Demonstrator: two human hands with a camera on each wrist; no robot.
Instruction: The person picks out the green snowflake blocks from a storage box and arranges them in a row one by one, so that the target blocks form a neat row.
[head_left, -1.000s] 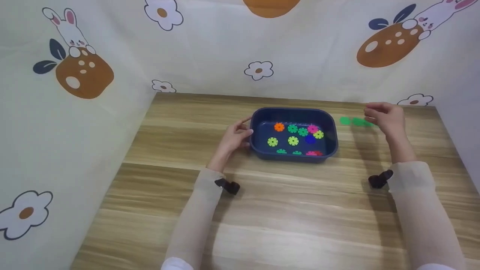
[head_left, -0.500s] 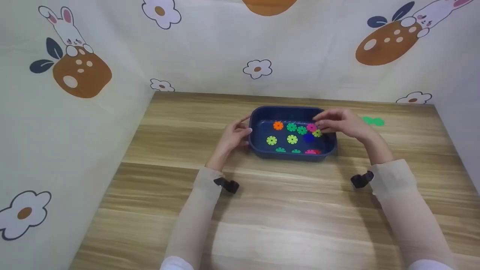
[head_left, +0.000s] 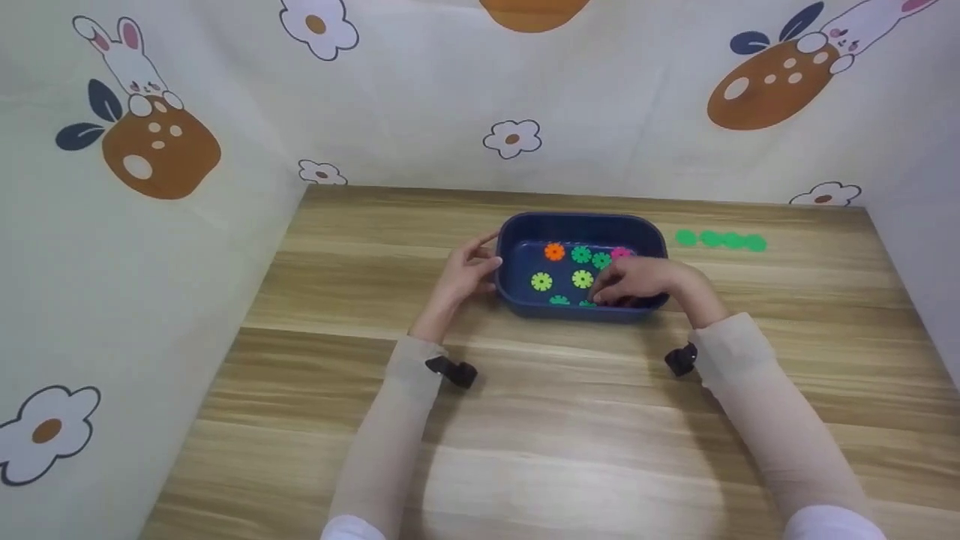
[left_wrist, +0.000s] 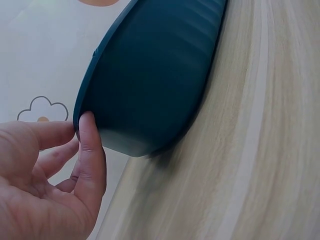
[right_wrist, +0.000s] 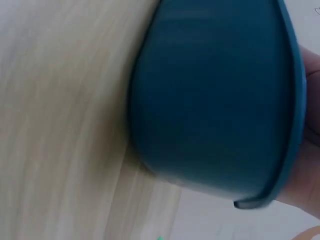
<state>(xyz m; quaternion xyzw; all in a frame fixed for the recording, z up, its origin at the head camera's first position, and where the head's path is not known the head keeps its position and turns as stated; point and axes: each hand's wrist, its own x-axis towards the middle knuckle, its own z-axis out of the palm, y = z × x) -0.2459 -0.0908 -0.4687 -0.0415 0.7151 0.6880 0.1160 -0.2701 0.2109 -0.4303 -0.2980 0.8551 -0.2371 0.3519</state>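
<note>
A dark blue tub holds several coloured notched discs, among them an orange disc and a yellow-green disc. At its left end, my left hand grips the rim; in the left wrist view, the hand has its fingertips against the tub at the edge. My right hand reaches inside the tub's right half, fingers bent down over the discs, tips partly hidden. In the right wrist view, the tub's wall hides most of that hand.
A row of several green discs lies on the wooden table, right of the tub near the back edge. Behind and at the sides hangs a pale cloth printed with rabbits and flowers.
My right hand has moved left from the green row, over the tub's right rim and down into it. The row shows in full now. My left hand stays at the tub.
</note>
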